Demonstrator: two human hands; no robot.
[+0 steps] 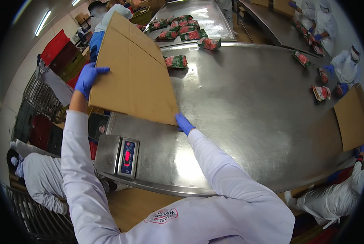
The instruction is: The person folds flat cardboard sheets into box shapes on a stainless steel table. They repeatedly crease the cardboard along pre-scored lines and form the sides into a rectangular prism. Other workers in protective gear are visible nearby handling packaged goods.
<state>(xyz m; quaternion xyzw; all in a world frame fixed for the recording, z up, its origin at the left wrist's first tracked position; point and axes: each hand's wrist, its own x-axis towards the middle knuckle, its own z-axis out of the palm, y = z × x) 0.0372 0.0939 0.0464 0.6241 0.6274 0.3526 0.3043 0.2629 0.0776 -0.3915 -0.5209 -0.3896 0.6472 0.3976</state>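
A flat folded cardboard carton (133, 81) is held up at a tilt over the left side of the steel table (247, 105). My left hand (88, 79) grips its left edge, thumb across the front face and the other fingers partly hidden. At the lower right corner, my right hand (185, 123) is closed on the cardboard, low over the tabletop. Below the carton, near the table's front left edge, sits a digital scale (108, 150) with a lit red display. A red and green pack (176, 62) lies beside the carton's right edge, partly covered by it.
Another pack (209, 43) lies at the table's far edge, with a heap of packs (184, 29) on the surface beyond. Several co-workers stand around; one gloved hand (359, 150) at right touches another carton (350, 118). Stacked crates (62, 57) stand at far left.
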